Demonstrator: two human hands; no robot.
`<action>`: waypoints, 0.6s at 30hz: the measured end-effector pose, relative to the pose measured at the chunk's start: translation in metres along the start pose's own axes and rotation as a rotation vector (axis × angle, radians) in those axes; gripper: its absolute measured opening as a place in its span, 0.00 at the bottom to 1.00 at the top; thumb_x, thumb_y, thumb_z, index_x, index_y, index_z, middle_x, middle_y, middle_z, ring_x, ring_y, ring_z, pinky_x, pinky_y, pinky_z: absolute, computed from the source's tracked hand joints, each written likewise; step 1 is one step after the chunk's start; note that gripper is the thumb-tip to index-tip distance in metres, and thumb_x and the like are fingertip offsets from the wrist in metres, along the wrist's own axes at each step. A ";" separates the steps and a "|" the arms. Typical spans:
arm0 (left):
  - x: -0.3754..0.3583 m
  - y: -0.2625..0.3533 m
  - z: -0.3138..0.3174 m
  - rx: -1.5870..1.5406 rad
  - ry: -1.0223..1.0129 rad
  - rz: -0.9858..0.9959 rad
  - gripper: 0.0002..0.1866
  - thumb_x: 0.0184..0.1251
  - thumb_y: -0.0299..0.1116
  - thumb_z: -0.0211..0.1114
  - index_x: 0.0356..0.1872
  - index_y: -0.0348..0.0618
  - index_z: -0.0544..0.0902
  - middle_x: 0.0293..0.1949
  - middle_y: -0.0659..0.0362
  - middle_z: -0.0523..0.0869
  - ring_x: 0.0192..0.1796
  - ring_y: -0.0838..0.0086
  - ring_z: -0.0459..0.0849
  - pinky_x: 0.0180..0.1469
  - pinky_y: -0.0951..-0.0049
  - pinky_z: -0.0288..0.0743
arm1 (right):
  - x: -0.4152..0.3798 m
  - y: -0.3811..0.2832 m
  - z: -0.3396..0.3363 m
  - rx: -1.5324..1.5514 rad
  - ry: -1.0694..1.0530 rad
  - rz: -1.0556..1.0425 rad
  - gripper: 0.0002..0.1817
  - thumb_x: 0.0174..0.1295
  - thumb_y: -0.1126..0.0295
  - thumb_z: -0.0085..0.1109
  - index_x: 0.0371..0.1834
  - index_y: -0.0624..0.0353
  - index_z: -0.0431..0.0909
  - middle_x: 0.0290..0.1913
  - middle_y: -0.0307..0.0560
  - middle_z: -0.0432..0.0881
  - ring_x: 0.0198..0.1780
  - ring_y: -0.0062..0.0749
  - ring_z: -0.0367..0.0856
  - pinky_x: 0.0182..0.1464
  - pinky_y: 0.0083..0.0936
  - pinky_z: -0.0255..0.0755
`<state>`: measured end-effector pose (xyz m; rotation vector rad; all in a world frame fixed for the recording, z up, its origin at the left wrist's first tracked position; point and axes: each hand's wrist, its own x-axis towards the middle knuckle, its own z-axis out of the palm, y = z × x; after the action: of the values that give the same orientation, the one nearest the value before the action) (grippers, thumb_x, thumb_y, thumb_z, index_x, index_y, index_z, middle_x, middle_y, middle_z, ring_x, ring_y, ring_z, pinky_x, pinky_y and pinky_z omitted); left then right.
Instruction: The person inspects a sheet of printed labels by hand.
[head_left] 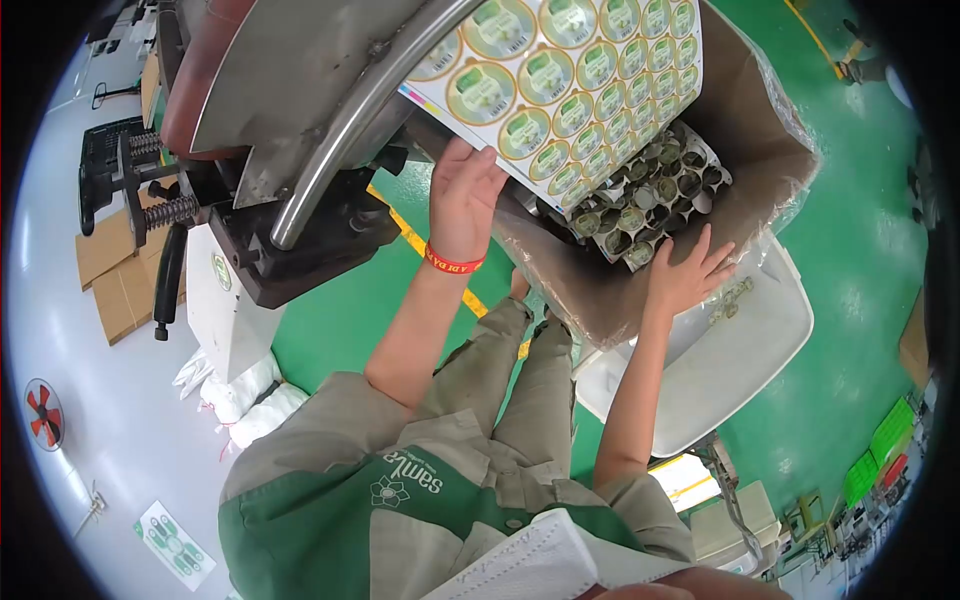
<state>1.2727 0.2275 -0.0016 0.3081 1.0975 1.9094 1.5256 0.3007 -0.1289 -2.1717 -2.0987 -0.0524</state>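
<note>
My left hand [467, 195], a red band at its wrist, is closed on the lower left edge of a large printed label sheet [548, 78]. The sheet carries rows of round green and gold labels and leans over a cardboard box [545, 262] with a clear plastic liner. Inside the box, beneath the sheet, lie punched-out sheet scraps [655, 185] full of round holes. With fingers spread, my right hand [690, 272] rests at the near rim of the box, close beside the scraps.
A machine with a curved metal bar [340, 140] and a black block [310, 245] stands close on the left. Under the box is a white plastic tub [775, 345]. White bags [245, 405] and flat cardboard [125, 270] lie farther left. A yellow line [475, 302] crosses the green floor.
</note>
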 end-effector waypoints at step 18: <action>0.005 0.022 0.015 0.149 0.041 -0.033 0.20 0.74 0.41 0.47 0.61 0.44 0.71 0.58 0.60 0.76 0.56 0.73 0.76 0.55 0.71 0.70 | 0.024 -0.183 -0.132 1.430 -0.083 -0.529 0.15 0.49 0.75 0.69 0.41 0.57 0.79 0.35 0.41 0.74 0.32 0.26 0.74 0.32 0.21 0.70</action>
<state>1.2660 0.2348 0.0231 0.3326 1.2680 1.8160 1.3515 0.3160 0.0163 -0.7663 -1.6756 1.0970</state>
